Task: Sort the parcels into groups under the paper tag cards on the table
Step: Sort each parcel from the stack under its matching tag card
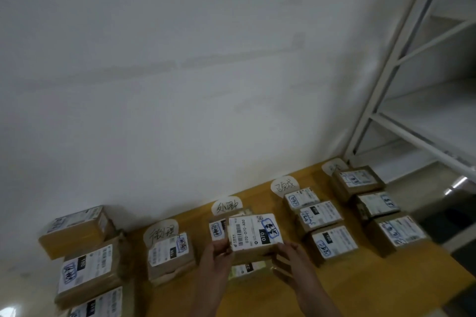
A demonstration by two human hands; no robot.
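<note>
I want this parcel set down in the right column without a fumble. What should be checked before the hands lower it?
1. Grip: left hand and right hand hold the held parcel at opposite edges: ok.
2. Its label faces up, blue scribble showing: ok.
3. Scribble matches the middle tag card: cannot tell, blurred.
4. Landing spot: another parcel lies below it: not ok.
5. The small parcel behind stays clear: cannot tell.

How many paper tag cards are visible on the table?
4 paper tag cards, all along the wall edge: first, second, third, fourth half hidden by a parcel. The left group's card may be hidden.
</note>
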